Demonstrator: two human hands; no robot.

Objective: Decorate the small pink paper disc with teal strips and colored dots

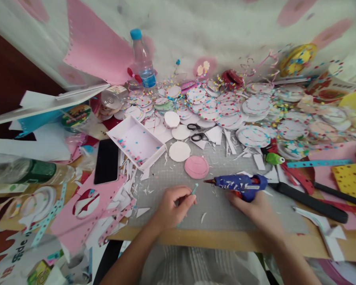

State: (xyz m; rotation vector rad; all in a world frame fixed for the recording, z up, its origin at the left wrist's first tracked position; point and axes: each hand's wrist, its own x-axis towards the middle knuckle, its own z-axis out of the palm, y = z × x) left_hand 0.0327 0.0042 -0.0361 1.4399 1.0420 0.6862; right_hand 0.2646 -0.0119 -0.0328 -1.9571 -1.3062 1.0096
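Note:
My left hand [178,204] is closed, its thumb and forefinger pinching a thin teal strip [194,189] that points up. In my right hand [250,208] is a blue glue gun [240,185], its nozzle aimed left toward the strip without touching it. Just beyond the gap between my hands lies a pink paper disc [196,167] on the grey cutting mat [222,213]. A white disc [179,151] rests behind it to the left. Farther back are black-handled scissors [197,137].
A white open box [136,142] with small beads and a black phone [106,161] sit at left. Many beaded paper discs [228,109] are heaped along the back near a water bottle [144,59]. Paper scraps and a black-handled tool [313,202] lie at right.

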